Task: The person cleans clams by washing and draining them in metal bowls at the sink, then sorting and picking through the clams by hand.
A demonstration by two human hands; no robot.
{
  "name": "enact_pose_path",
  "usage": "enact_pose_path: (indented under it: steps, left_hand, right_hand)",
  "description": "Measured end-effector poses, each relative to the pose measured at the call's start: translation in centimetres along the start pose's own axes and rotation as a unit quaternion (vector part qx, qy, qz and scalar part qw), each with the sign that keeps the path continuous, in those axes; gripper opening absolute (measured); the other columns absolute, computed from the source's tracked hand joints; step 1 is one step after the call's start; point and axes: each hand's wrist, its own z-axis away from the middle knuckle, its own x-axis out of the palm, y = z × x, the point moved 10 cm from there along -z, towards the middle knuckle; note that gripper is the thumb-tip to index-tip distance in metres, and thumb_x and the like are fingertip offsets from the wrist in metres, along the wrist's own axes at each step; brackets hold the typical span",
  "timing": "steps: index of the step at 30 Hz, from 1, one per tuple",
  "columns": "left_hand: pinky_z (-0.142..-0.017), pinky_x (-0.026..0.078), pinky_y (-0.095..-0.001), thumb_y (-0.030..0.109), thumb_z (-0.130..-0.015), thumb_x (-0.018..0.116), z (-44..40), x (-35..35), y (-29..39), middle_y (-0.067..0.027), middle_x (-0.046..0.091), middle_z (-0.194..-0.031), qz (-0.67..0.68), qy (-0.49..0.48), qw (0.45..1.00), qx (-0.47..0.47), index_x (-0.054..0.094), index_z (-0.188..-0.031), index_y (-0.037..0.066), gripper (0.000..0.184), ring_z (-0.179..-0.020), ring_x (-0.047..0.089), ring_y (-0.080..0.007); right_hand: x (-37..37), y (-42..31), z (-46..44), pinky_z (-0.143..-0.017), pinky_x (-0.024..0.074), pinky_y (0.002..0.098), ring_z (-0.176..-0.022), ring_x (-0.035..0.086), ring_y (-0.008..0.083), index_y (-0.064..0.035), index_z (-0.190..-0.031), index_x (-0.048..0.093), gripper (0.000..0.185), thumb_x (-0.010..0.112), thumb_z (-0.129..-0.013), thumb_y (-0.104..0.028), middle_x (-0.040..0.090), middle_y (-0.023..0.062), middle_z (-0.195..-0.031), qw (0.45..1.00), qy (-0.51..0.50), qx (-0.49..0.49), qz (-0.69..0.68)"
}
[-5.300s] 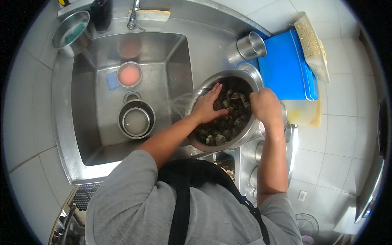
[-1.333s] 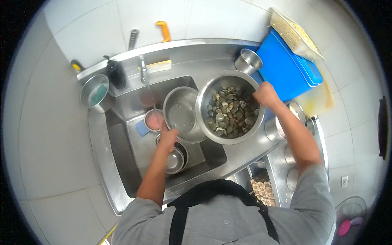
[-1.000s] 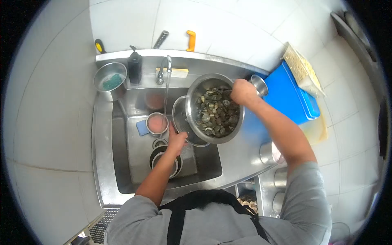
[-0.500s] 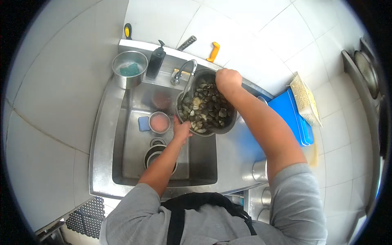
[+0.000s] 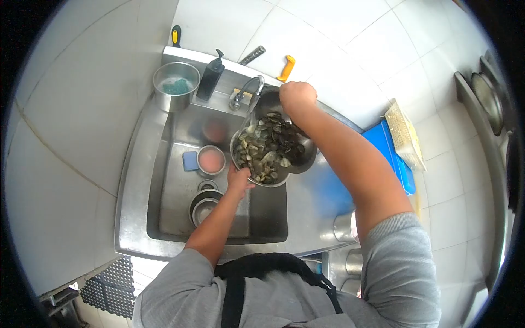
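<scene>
My right hand [image 5: 298, 99] is closed on the far rim of a tilted dark metal bowl [image 5: 269, 99]. Clams [image 5: 268, 145] are tumbling from it into a lighter metal bowl [image 5: 278, 179] just below, which overlaps it. My left hand [image 5: 239, 179] grips the near-left rim of that lighter bowl, over the right side of the sink. Water from the curved faucet [image 5: 251, 90] appears to run at the bowls' left edge. Most of the lower bowl is covered by clams.
In the sink [image 5: 169, 218] are a small bowl of pinkish liquid [image 5: 211, 160], a blue sponge [image 5: 190, 161] and stacked round containers [image 5: 206, 210]. A metal pot [image 5: 174, 101] and black pump bottle [image 5: 210, 79] stand behind. A blue box [image 5: 385, 147] is on the right.
More clams have slid leftward out of the dark bowl into the lower one. My right hand has moved slightly up and left, and the dark bowl tips further.
</scene>
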Motion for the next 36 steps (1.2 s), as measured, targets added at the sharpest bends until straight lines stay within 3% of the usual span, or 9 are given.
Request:
enact_pose_path:
  steps: [3,8,14,16,23,26,31,33,36]
  left_hand:
    - [-0.061,0.057,-0.0404,0.005,-0.068,0.054,0.3,0.7,0.1,-0.0084,0.055,-0.118,0.062,-0.017,0.998,-0.011,0.034,-0.138,0.020,0.075,-0.096,0.058,-0.0260]
    - [-0.062,0.057,-0.0421,0.006,-0.068,0.055,-0.4,0.9,2.6,-0.0086,0.057,-0.113,-0.008,0.007,0.997,0.080,0.038,-0.135,0.017,0.070,-0.092,0.061,-0.0267]
    - [-0.067,0.056,-0.0458,0.006,-0.067,0.056,-1.7,0.8,0.8,-0.0084,0.054,-0.119,0.046,-0.048,0.997,0.032,0.037,-0.137,0.018,0.073,-0.098,0.058,-0.0277]
    - [-0.067,0.056,-0.0466,0.007,-0.067,0.055,-1.7,1.0,0.5,-0.0088,0.053,-0.121,0.041,-0.062,0.997,0.036,0.036,-0.137,0.017,0.073,-0.100,0.058,-0.0282]
    - [-0.068,0.056,-0.0480,0.006,-0.067,0.055,-2.4,-0.2,-1.7,-0.0102,0.052,-0.122,0.067,-0.038,0.997,-0.009,0.039,-0.133,0.015,0.068,-0.100,0.057,-0.0297]
    - [-0.068,0.057,-0.0484,0.005,-0.067,0.055,-2.3,-0.6,-1.8,-0.0104,0.052,-0.122,0.072,-0.039,0.997,-0.016,0.039,-0.133,0.015,0.068,-0.100,0.058,-0.0305]
    - [-0.069,0.057,-0.0503,0.004,-0.067,0.055,-2.5,-2.2,-2.4,-0.0109,0.053,-0.120,0.110,-0.019,0.993,-0.025,0.040,-0.132,0.014,0.068,-0.100,0.059,-0.0320]
    - [-0.071,0.057,-0.0515,0.003,-0.067,0.055,-2.8,-2.6,-1.9,-0.0117,0.053,-0.119,0.135,-0.038,0.990,-0.006,0.039,-0.132,0.014,0.068,-0.100,0.059,-0.0327]
    - [-0.073,0.057,-0.0521,0.002,-0.067,0.054,-3.2,-3.8,-1.0,-0.0124,0.053,-0.120,0.104,-0.025,0.994,0.002,0.039,-0.132,0.014,0.068,-0.100,0.059,-0.0327]
  right_hand:
    - [-0.5,0.5,0.3,-0.066,0.0566,0.0440,-0.090,0.070,0.0262,-0.0081,-0.096,0.072,0.019,0.060,-0.082,-0.011,0.072,0.0085,-0.098,1.000,0.001,0.012,0.015]
    - [-1.3,1.8,0.9,-0.065,0.0568,0.0439,-0.088,0.070,0.0266,-0.0080,-0.096,0.072,0.019,0.062,-0.080,-0.010,0.072,0.0079,-0.097,0.998,0.012,0.004,0.056]
    - [-3.3,1.6,1.1,-0.067,0.0571,0.0431,-0.088,0.070,0.0282,-0.0059,-0.095,0.071,0.019,0.064,-0.078,-0.007,0.071,0.0089,-0.096,0.999,0.017,-0.025,0.029]
    - [-3.3,1.3,1.2,-0.077,0.0557,0.0522,-0.090,0.069,0.0311,-0.0003,-0.106,0.068,0.029,0.064,-0.080,-0.012,0.070,0.0155,-0.102,0.997,-0.016,-0.021,0.069]
    - [-4.1,1.0,1.0,-0.076,0.0561,0.0506,-0.084,0.070,0.0299,-0.0012,-0.103,0.070,0.029,0.069,-0.076,-0.011,0.071,0.0138,-0.096,0.991,-0.013,-0.038,0.131]
    - [-4.1,2.2,0.6,-0.078,0.0567,0.0468,-0.094,0.068,0.0314,-0.0019,-0.102,0.069,0.029,0.069,-0.074,-0.010,0.068,0.0131,-0.107,0.985,-0.023,0.008,0.171]
    - [-3.7,6.4,1.1,-0.080,0.0556,0.0390,-0.097,0.067,0.0301,-0.0025,-0.098,0.069,0.023,0.066,-0.076,-0.010,0.068,0.0148,-0.106,0.998,-0.020,0.041,0.045]
    - [-1.6,9.6,1.6,-0.080,0.0554,0.0407,-0.097,0.067,0.0314,-0.0018,-0.101,0.069,0.022,0.057,-0.083,-0.008,0.068,0.0167,-0.107,0.997,0.003,0.057,-0.048]
    - [3.2,13.9,3.3,-0.080,0.0546,0.0396,-0.098,0.067,0.0318,-0.0023,-0.098,0.069,0.021,0.055,-0.083,-0.008,0.067,0.0188,-0.105,0.987,0.008,0.119,-0.111]
